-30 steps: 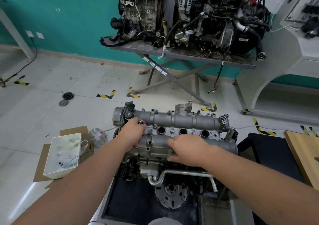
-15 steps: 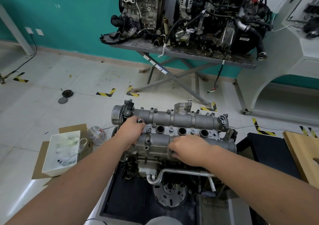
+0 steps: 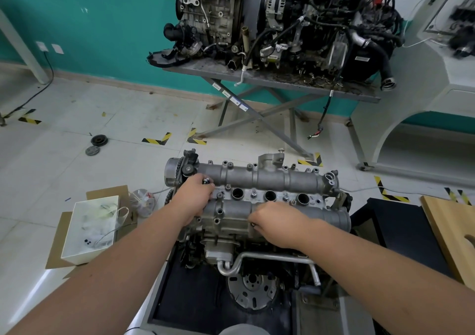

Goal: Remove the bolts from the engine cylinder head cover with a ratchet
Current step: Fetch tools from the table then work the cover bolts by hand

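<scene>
Since a second ago our right hand (image 3: 276, 225) has slid a little toward the near edge of the cylinder head cover (image 3: 259, 195), while our left hand (image 3: 194, 199) has stayed at the cover's left end. Nearest us, a dull steel pipe (image 3: 262, 258) bends across the engine's front above a round, perforated flywheel (image 3: 253, 289), both over a black tray (image 3: 190, 298).

Our right hand's fingers are curled together and pinch a small dark bolt (image 3: 253, 224) at the cover's near rim. Our left hand's fingers are curled too, holding a small shiny metal piece (image 3: 206, 181) between thumb and forefinger; we cannot tell whether it is a bolt or a socket.

The cover itself is rough cast aluminium, grey and matte, shaped as two long rounded humps with three round plug wells (image 3: 270, 195) in the valley between them. It sits on top of the engine, right under our hands.

To the left, on the pale tiled floor, a white plastic box (image 3: 88, 228) rests on flattened cardboard (image 3: 57, 242). Farther back, a grey steel table (image 3: 270, 81) with crossed legs carries two grimy engines (image 3: 282, 18) before a teal wall (image 3: 102, 26).
</scene>
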Motion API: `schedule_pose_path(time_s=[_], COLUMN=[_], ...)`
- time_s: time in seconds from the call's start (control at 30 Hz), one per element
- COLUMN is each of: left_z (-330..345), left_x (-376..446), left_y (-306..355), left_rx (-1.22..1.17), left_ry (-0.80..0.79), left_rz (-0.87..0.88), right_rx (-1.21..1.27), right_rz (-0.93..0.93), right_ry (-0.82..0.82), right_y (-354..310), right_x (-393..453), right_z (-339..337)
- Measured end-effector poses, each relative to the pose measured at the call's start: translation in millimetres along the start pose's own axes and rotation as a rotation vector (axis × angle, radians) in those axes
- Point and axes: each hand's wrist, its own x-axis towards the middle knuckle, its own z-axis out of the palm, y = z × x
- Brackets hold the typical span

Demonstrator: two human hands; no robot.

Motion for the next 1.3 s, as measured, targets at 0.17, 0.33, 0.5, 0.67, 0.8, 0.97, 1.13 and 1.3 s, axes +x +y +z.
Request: schedule_pose_path(time_s=[0.17,0.33,0.5,0.67,0.8,0.97,1.13,1.3], left_z=[-1,-1,-2,-5,-15,-32,-48,-58], left_x=[-1,0,-2,-15,-43,-70,-76,-65], left_y=[-1,-1,0,12,31,48,47,34], left_rx=[0.018,0.023,0.023,-0.229,-0.428,-0.365,-0.459,-0.478], left_ry=[-0.001,0.005,0.005,-0.093,-0.301,-0.459,-0.478,-0.381], left_rz=[0.016,0.014,0.006,-0.092,-0.091,-0.002,0.000,-0.051], right_rx=[-0.001,0.010,-0.001,0.315,1.025,1.630,1.583,1.527], right_rz=[0.000,0.008,0.025,0.153,0.274,0.288,0.233,0.312], right_ry=[0.057,0.094,0.067,0.248,0.315,0.320,0.440,0.633], right_y=[0,-1,4,1,-21,-47,-55,-44], right_x=[-3,-3,-2,6,28,48,53,45], right_z=[4,8,0,-25,-40,-48,-47,-46])
